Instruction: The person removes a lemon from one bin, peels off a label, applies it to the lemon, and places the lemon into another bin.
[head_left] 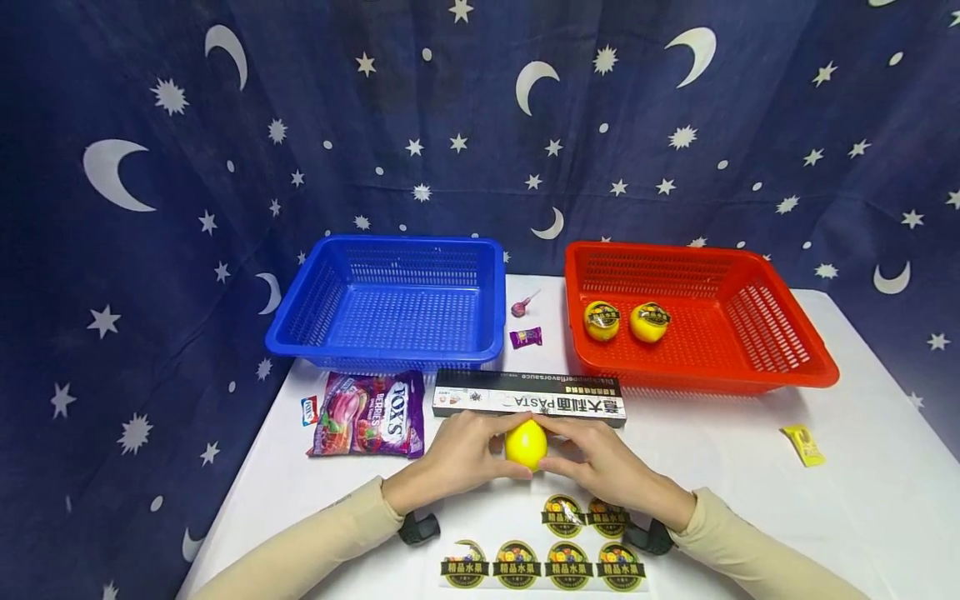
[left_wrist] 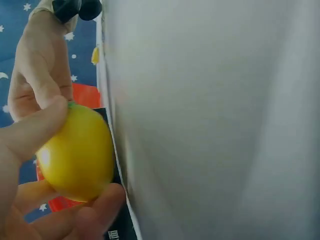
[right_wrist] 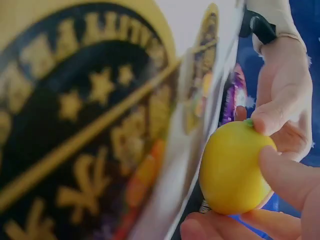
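Starry blue cloth with moons hangs behind a white table (head_left: 750, 467), where both hands meet over a yellow lemon-shaped fruit (head_left: 526, 443) near the front middle. From the head view, the left hand (head_left: 457, 461) curls its fingers round the fruit's left side, thumb on top, while the right hand (head_left: 600, 467) wraps the right side in the same way, so the fruit is pinched between the two. From the left wrist view, fingertips (left_wrist: 100, 200) press under the fruit and a thumb lies over it; the right wrist view shows the same grip from the other side.

Just behind the hands lies a long pasta box (head_left: 528, 398), with a purple candy bag (head_left: 369, 414) to its left. A sheet of round stickers (head_left: 543, 565) lies just in front of the wrists. Farther back stand a blue basket (head_left: 315, 300) and a red basket (head_left: 780, 333), the red one holding two labelled yellow fruits (head_left: 625, 321).
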